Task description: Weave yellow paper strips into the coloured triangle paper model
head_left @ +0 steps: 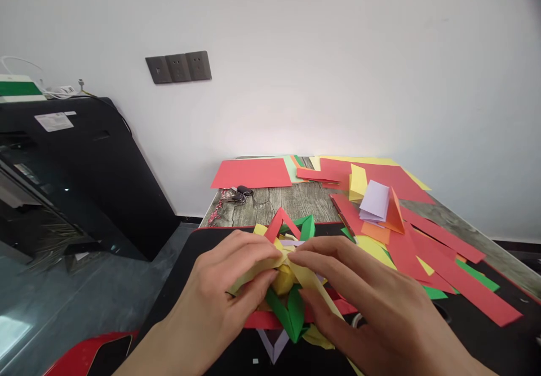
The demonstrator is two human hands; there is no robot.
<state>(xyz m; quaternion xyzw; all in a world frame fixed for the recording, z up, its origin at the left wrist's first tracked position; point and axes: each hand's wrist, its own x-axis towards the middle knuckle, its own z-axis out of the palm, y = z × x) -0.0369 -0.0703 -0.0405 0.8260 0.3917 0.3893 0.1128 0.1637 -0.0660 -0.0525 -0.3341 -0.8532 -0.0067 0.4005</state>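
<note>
Low in the middle of the view, my left hand (232, 280) pinches a pale yellow paper strip (315, 288) between thumb and fingers. The same strip runs under the curled fingers of my right hand (372, 297), and both sets of fingertips meet at its bend. Beneath them sits a folded-paper ornament with a yellow centre (284, 280). Pointed paper loops stick out around it: a green loop (291, 314) in front, a red loop (281, 221) behind, and a lilac loop (274, 346) nearest me. My fingers hide part of the ornament.
A black mat (177, 302) covers the near part of the wood-grain table (270, 204). Red, green and yellow paper strips (465, 280) lie at right, beside folded lilac paper (375, 198). Scissors (242, 193) rest behind, near a red sheet (253, 173). A wall stands beyond.
</note>
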